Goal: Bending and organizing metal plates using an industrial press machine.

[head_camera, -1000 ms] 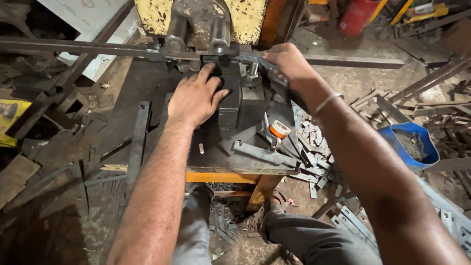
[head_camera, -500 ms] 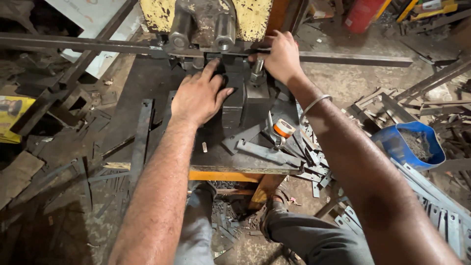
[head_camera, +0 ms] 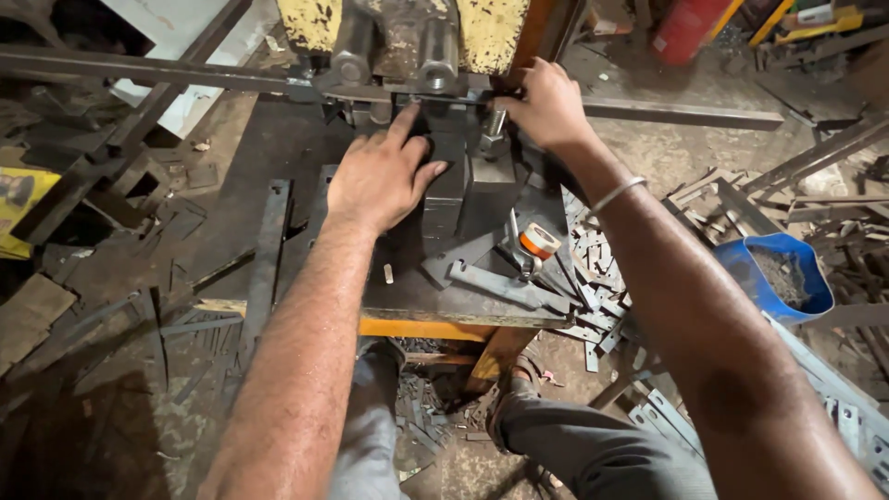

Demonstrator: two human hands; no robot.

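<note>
Both your hands were at the press: left hand [head_camera: 381,176] lay open on the steel block [head_camera: 446,190], right hand [head_camera: 546,104] gripped the long flat bar [head_camera: 681,113], still uncut

Dusty concrete floor [head_camera: 648,153], scattered metal offcuts [head_camera: 593,268], blue tub [head_camera: 773,278], red cylinder [head_camera: 690,23], dim light
</note>
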